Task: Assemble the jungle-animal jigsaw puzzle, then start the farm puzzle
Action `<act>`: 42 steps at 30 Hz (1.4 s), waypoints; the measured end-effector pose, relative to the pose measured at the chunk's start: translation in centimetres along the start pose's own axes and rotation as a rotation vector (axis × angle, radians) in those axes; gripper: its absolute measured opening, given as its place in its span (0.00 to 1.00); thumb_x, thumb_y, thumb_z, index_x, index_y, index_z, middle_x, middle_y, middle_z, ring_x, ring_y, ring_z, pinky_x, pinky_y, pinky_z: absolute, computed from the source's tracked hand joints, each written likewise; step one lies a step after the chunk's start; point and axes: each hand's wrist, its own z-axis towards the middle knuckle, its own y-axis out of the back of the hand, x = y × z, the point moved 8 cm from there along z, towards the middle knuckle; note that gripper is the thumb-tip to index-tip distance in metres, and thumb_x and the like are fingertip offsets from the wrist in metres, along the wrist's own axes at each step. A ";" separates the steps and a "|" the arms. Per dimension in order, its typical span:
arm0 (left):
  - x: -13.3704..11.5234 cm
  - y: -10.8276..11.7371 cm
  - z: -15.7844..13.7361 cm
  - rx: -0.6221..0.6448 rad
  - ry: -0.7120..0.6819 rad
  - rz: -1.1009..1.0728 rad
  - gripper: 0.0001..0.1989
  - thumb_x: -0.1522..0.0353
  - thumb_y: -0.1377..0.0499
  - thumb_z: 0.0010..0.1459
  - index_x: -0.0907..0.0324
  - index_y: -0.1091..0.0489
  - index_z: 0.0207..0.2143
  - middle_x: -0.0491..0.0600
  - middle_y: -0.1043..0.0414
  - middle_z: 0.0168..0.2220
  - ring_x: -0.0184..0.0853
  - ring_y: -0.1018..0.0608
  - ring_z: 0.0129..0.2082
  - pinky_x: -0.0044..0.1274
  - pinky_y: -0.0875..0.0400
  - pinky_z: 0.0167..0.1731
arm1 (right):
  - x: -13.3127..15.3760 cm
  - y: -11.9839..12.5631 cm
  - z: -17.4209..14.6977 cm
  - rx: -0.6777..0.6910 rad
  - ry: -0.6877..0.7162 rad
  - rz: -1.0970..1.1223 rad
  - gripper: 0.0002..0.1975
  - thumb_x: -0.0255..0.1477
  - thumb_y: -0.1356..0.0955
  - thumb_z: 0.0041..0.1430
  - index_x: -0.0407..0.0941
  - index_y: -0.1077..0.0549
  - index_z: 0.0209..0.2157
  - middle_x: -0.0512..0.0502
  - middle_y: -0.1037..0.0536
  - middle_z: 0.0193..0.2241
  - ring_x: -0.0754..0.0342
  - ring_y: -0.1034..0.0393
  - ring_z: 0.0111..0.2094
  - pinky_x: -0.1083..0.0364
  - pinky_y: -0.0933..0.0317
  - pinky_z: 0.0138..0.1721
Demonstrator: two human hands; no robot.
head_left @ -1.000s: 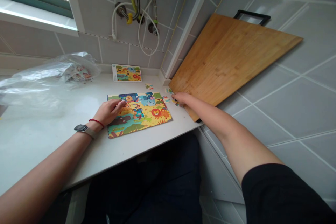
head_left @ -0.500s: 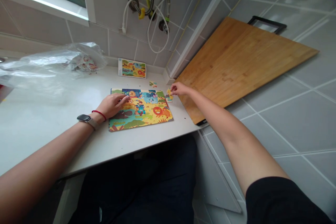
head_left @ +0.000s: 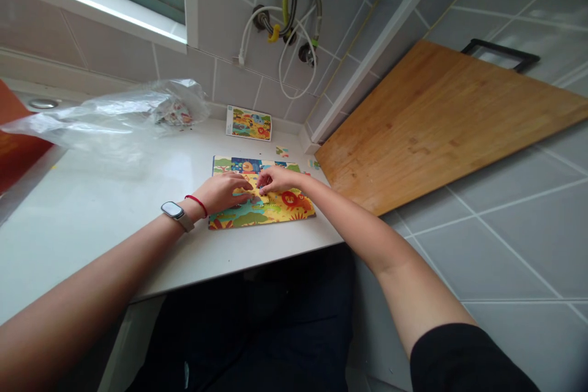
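Note:
A colourful animal jigsaw puzzle (head_left: 248,217) lies flat on the white counter, with lions, trees and a dark blue patch showing. My left hand (head_left: 225,191) rests on its left part, thumb and fingers apart. Over the middle of the picture, my right hand (head_left: 278,179) pinches a small yellowish puzzle piece (head_left: 264,198), partly hidden by the fingers. The fingertips of both hands are close together there. One loose piece (head_left: 282,151) lies behind the puzzle, and another loose piece (head_left: 314,164) sits off its right back corner.
A picture card (head_left: 248,124) leans against the back wall. To the left lies a clear plastic bag (head_left: 138,111) with something patterned inside, beside an orange item (head_left: 18,141). A wooden board (head_left: 413,128) leans at the right. Hoses and a white cable (head_left: 281,61) hang above.
My right hand has moved left from the loose pieces by the right edge to the puzzle's middle, carrying a piece. My left hand has shifted slightly toward the middle. The view has turned left.

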 end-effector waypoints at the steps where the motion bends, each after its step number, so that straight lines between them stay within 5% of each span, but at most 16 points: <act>1: -0.3 -0.1 0.0 0.006 -0.019 -0.002 0.22 0.47 0.44 0.64 0.50 0.16 0.41 0.52 0.17 0.43 0.46 0.19 0.45 0.34 0.27 0.52 | 0.1 0.1 -0.1 -0.015 0.015 -0.021 0.09 0.25 0.21 0.50 0.41 0.20 0.34 0.53 0.21 0.26 0.57 0.27 0.30 0.60 0.37 0.32; 7: -1.3 -0.5 -0.2 0.057 -0.086 0.043 0.18 0.52 0.42 0.66 0.49 0.15 0.43 0.52 0.19 0.45 0.46 0.20 0.46 0.38 0.29 0.56 | 0.3 0.4 -0.7 -0.114 -0.024 -0.099 0.11 0.22 0.21 0.51 0.42 0.23 0.34 0.52 0.22 0.30 0.57 0.28 0.33 0.59 0.36 0.36; 12: -1.2 -0.4 -0.4 0.040 -0.085 0.073 0.13 0.54 0.38 0.65 0.45 0.14 0.42 0.53 0.23 0.56 0.50 0.22 0.52 0.45 0.36 0.62 | -0.4 0.5 -1.2 -0.143 -0.148 -0.025 0.15 0.22 0.20 0.48 0.44 0.28 0.32 0.55 0.26 0.29 0.57 0.30 0.31 0.61 0.34 0.32; 25: -1.5 -0.5 -0.3 0.085 -0.173 -0.031 0.11 0.56 0.38 0.65 0.41 0.14 0.41 0.47 0.18 0.51 0.44 0.20 0.50 0.36 0.30 0.58 | -1.7 -0.4 -1.3 -0.102 -0.304 -0.016 0.18 0.32 0.19 0.52 0.44 0.31 0.27 0.57 0.28 0.23 0.60 0.32 0.26 0.62 0.34 0.27; 35: -1.1 -1.0 -0.4 0.097 -0.149 0.020 0.11 0.57 0.37 0.64 0.41 0.14 0.44 0.49 0.18 0.51 0.46 0.20 0.50 0.36 0.30 0.58 | -1.8 1.0 0.9 0.002 -0.480 -0.333 0.29 0.46 0.14 0.32 0.44 0.27 0.25 0.53 0.26 0.18 0.54 0.28 0.24 0.57 0.30 0.27; 42: -1.3 -1.0 -0.4 0.109 -0.170 0.041 0.11 0.58 0.37 0.64 0.43 0.15 0.45 0.49 0.19 0.52 0.46 0.20 0.50 0.36 0.29 0.57 | 1.2 1.0 0.7 -0.068 -0.454 -0.602 0.24 0.42 0.16 0.42 0.44 0.19 0.37 0.45 0.17 0.31 0.47 0.22 0.39 0.56 0.31 0.36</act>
